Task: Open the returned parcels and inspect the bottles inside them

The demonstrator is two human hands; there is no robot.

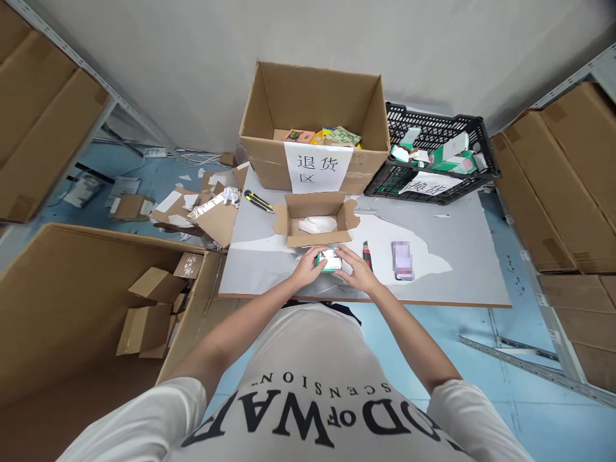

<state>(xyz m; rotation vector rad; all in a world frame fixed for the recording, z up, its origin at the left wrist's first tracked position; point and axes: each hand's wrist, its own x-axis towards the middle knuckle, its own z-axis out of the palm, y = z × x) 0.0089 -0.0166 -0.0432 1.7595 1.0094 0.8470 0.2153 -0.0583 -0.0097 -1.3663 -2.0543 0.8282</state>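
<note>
Between my two hands is a small white-and-green box (330, 260) near the front edge of the table. My left hand (308, 266) grips its left side and my right hand (357, 268) closes on its right side, fingers at the top edge. Just beyond the hands stands a small brown carton (312, 240) with its flaps spread, crumpled white paper (317, 224) inside. A red-and-black box cutter (367, 255) lies right beside my right hand.
Behind stand a large cardboard box (269, 160) with packets inside and a black crate (436, 192) holding green-and-white boxes. A yellow cutter (258, 201) and a phone (403, 260) lie on the table (471, 256). A big carton (96, 237) with small boxes stands left.
</note>
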